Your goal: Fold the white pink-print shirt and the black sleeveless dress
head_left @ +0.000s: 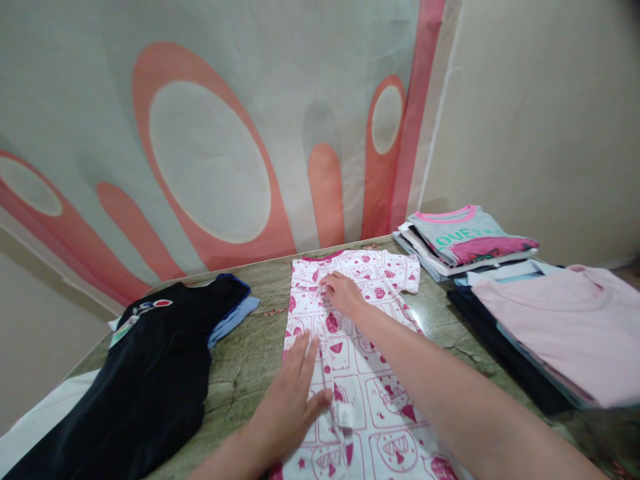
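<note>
A white shirt with a pink print [395,393] lies face down or half folded in front of me, its collar toward the wall. One short sleeve sticks out at the right; the left side is turned inward, and a small white tag shows near the fold. My left hand [293,393] rests flat on the folded part, fingers spread. Farther up, my right hand [343,293] has its fingers bent together on the cloth near the collar, pinching the edge of the folded part.
Black and blue shirts [160,373] lie loosely piled on the left of the wood-patterned table [233,380]. On the right stand two folded stacks, one topped by a grey shirt with pink trim [465,230], the other by a pink shirt [565,320]. A patterned wall [285,100] rises behind.
</note>
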